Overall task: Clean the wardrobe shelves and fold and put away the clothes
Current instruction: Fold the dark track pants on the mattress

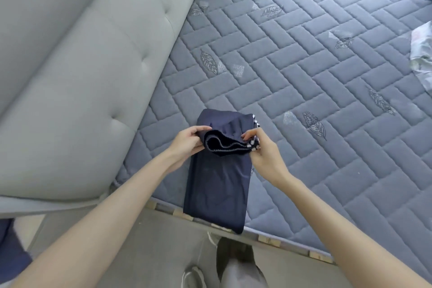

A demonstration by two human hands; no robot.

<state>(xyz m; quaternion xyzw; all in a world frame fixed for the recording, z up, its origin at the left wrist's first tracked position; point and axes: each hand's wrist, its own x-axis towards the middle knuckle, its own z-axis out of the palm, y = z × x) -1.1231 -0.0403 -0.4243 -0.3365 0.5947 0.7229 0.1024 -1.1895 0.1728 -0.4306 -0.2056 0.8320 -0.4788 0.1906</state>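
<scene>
While both hands worked mid-fold, left hand [187, 141] pinched navy garment [217, 184] edge; right hand [264, 154] pinched opposite edge; garment lay between and below hands on mattress [327, 77].

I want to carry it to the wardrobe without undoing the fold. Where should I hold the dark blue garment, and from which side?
Probably the folded-over far end of the dark blue garment, gripped from both side edges, as the left hand and right hand pinch it. The layers stack there; the near end lies loose over the mattress edge.
</scene>
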